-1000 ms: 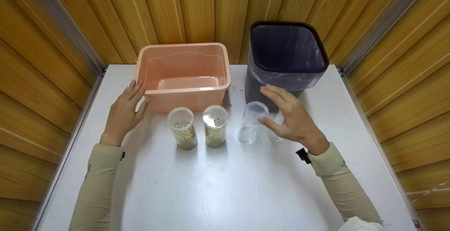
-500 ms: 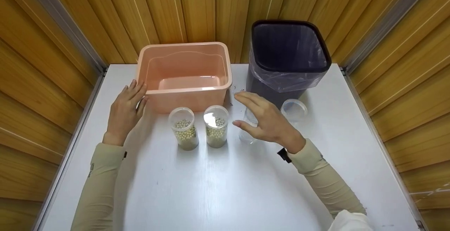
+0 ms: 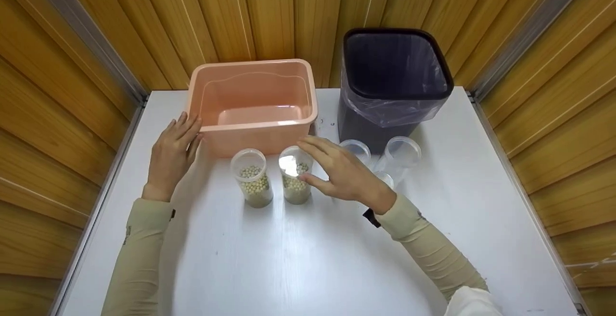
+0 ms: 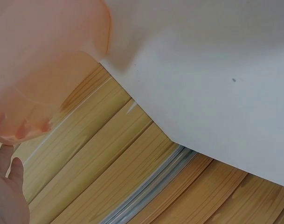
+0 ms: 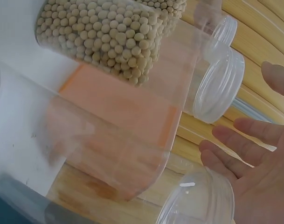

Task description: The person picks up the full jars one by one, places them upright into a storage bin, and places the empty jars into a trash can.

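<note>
In the head view my left hand (image 3: 168, 157) rests with relaxed fingers against the front left corner of a pink plastic basin (image 3: 255, 126). My right hand (image 3: 344, 174), thumb and fingers spread apart, hangs beside the top of a clear lidded jar (image 3: 294, 192) part-filled with pale round beans. In the right wrist view those fingers are near the jar's clear lid (image 5: 219, 86), with nothing in the grasp. A second jar of beans (image 3: 257, 186) stands upright to its left. Two empty clear jars, one nearer (image 3: 356, 148) and one farther right (image 3: 403, 151), are partly hidden by the right hand and each other.
A dark waste bin (image 3: 370, 126) lined with a clear bag stands at the back right, behind the empty jars. The white table (image 3: 269, 268) is enclosed by wood-patterned walls (image 3: 269, 13) at the back and sides.
My right hand has moved left, from over the empty jars to beside the right-hand jar of beans. Both empty jars have come into view behind it. My left hand has stayed at the basin.
</note>
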The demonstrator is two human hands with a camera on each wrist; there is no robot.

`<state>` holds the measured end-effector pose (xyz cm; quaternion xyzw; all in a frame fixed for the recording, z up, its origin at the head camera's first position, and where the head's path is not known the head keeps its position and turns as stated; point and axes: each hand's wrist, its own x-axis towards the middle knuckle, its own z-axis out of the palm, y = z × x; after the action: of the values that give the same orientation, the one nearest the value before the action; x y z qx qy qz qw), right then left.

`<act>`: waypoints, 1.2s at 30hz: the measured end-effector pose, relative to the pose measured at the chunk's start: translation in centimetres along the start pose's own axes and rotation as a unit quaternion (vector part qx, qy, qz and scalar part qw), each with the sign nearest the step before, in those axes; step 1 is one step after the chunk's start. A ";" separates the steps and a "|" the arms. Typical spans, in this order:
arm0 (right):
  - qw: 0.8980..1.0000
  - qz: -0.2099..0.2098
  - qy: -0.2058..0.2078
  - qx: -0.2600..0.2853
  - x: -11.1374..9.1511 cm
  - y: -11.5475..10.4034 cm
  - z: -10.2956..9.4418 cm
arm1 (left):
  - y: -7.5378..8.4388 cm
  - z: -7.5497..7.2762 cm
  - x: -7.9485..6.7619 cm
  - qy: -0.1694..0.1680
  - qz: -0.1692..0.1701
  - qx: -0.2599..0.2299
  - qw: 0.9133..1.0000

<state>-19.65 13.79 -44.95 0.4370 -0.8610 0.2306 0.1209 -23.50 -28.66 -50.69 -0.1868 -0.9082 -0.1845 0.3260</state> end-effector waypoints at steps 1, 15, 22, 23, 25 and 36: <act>1.000 0.002 -0.003 0.002 0.0 -0.1 0.1 | 0.0 0.1 0.0 0.000 0.000 -0.001 1.000; 0.999 0.027 -0.045 -0.006 1.0 -1.2 1.3 | 0.0 0.0 -0.1 -0.001 -0.003 0.000 1.000; 0.997 0.032 -0.067 -0.001 1.6 -1.4 1.3 | 0.0 0.3 0.0 0.008 -0.003 -0.004 1.000; 0.997 0.032 -0.068 0.001 1.6 -1.4 1.4 | 0.0 0.3 0.0 0.008 -0.002 -0.001 1.000; 0.997 0.034 -0.071 0.006 1.7 -1.4 1.4 | 0.0 0.3 -0.1 0.010 -0.002 -0.003 1.000; 0.992 0.080 -0.087 0.040 2.6 -1.6 1.3 | -0.2 0.5 -0.2 0.009 -0.010 -0.008 1.000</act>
<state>-19.86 10.51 -44.52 0.3896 -0.8905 0.2348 0.0093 -23.71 -28.62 -51.24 -0.1784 -0.9055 -0.1965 0.3311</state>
